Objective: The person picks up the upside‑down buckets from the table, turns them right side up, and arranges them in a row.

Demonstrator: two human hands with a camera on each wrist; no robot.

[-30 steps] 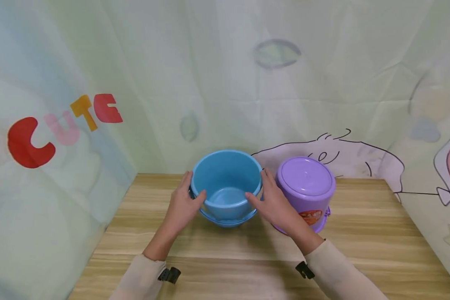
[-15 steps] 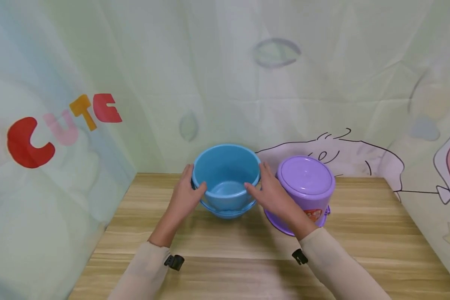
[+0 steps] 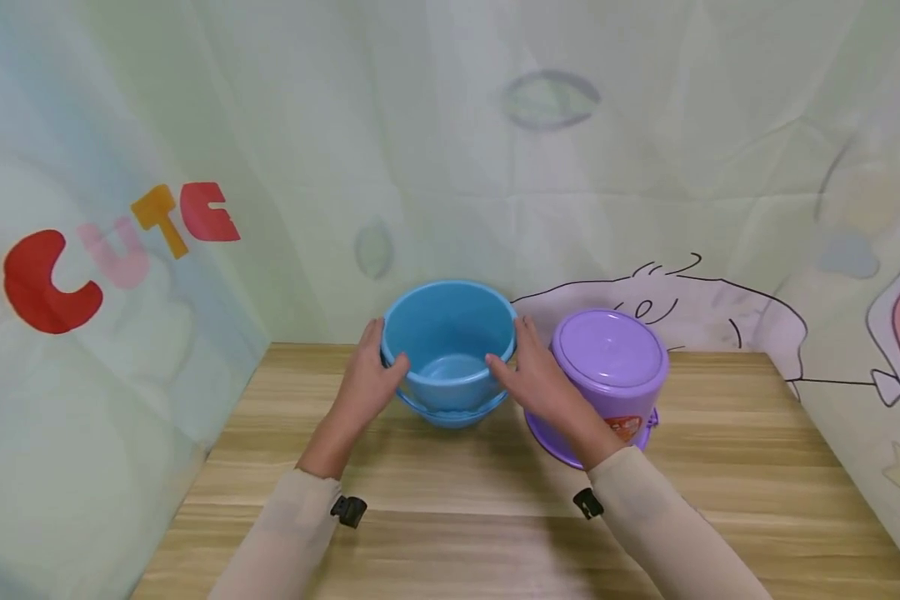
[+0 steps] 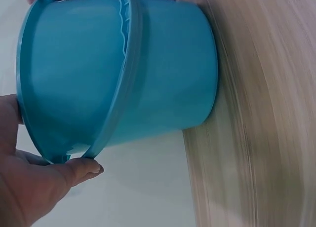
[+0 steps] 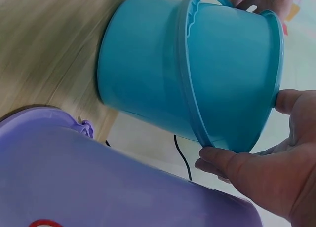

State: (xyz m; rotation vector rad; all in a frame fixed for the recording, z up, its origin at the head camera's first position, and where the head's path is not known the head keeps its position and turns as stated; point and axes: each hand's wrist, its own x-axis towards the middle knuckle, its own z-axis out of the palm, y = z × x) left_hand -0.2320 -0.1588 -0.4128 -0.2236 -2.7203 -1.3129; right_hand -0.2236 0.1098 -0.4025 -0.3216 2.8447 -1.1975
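Observation:
A light-blue plastic bucket (image 3: 450,329) stands upright near the back of the table, its inside bare. Its handle (image 4: 129,64) hangs down across the front in the left wrist view. My left hand (image 3: 363,377) grips the left side of the rim, thumb on the front edge and fingers behind. Opposite it, my right hand (image 3: 537,375) holds the right side in the same manner. Seen from the right wrist, the bucket's base (image 5: 111,54) is down at the wooden surface.
Just right of the blue bucket, a purple bucket (image 3: 611,354) stands upside down, partly behind the right forearm. The wooden table (image 3: 450,517) is bounded by a printed curtain (image 3: 450,167) at the back and sides.
Both hands and the blue bucket have moved back, away from me, toward the curtain. The purple bucket has stayed in place.

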